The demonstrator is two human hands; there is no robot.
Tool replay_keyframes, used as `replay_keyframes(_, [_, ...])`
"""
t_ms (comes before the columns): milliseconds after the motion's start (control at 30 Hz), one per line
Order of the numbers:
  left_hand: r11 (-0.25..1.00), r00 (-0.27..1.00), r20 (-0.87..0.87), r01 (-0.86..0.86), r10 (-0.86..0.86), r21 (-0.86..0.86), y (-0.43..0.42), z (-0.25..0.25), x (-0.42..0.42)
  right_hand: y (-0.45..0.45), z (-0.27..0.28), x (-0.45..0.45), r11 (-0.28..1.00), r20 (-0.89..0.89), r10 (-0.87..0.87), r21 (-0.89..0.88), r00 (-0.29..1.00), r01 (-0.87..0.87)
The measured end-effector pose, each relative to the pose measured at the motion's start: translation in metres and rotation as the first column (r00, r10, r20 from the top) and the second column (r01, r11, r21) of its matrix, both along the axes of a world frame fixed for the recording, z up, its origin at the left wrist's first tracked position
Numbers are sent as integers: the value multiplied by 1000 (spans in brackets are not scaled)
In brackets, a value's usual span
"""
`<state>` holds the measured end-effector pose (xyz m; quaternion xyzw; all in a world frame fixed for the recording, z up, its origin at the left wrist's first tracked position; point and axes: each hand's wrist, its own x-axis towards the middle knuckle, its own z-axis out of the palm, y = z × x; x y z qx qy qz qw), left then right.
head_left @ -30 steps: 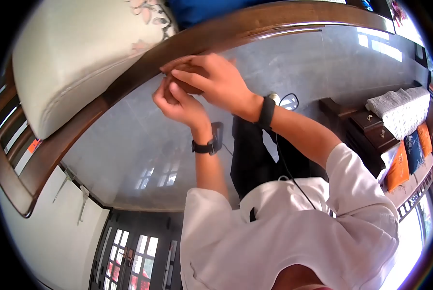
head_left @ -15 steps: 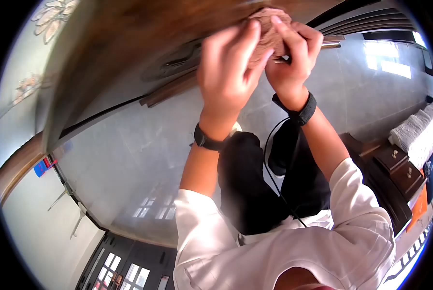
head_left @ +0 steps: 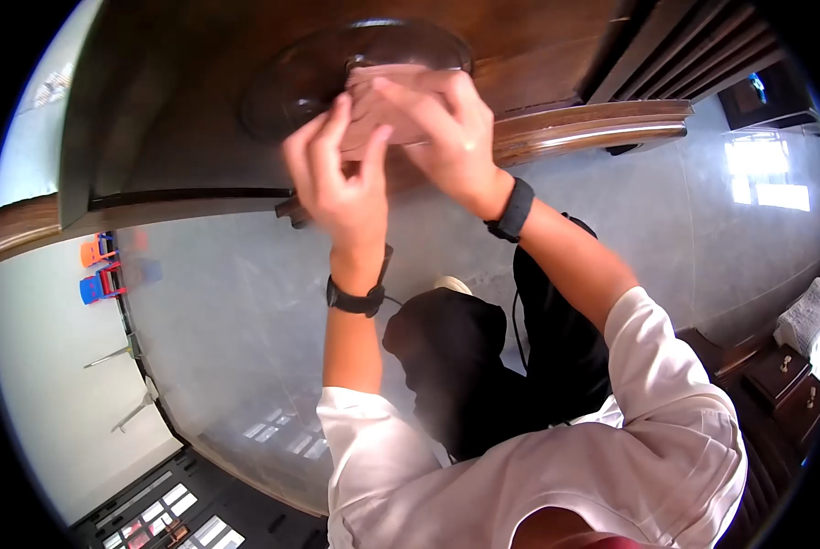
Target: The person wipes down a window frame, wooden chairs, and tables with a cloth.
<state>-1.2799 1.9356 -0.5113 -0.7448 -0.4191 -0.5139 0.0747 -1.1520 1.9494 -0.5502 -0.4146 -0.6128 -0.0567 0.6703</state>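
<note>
By dark woodwork (head_left: pixel 538 59), 2 hands (head_left: pixel 339 188) (head_left: pixel 460 142) grasp a brown cloth (head_left: pixel 364 113) they partly hide.

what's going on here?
A person in a white shirt has both bare hands on a brownish-pink cloth, left hand and right hand close together with the cloth bunched between their fingers. They're at the dark wooden furniture, in front of its dark oval detail. Whether the cloth is pressed against the wood can't be told from this view.
</note>
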Motion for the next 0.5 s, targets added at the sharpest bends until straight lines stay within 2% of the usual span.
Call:
replay_keyframes(100, [993,999,27,-36,34,115,3,39,12,12,45,2,991,-63,-3,135,998,11])
replay_keyframes(200, [996,998,56,-6,1,85,2,62,30,0,59,17,997,-73,80,-13,994,-81])
replay_keyframes(300, [995,997,75,16,-23,101,-3,58,45,-6,64,41,999,30,30,19,999,-30])
replay_keyframes(400, [970,997,-14,83,-82,229,1,72,76,-4,72,67,992,-46,-88,87,995,92])
replay_keyframes(433, [963,992,8,119,-125,243,2,80,93,-2,77,83,976,-26,-169,131,985,171])
replay_keyframes(500, [948,978,34,193,-208,253,6,95,126,-8,92,112,977,-73,-154,136,985,163])
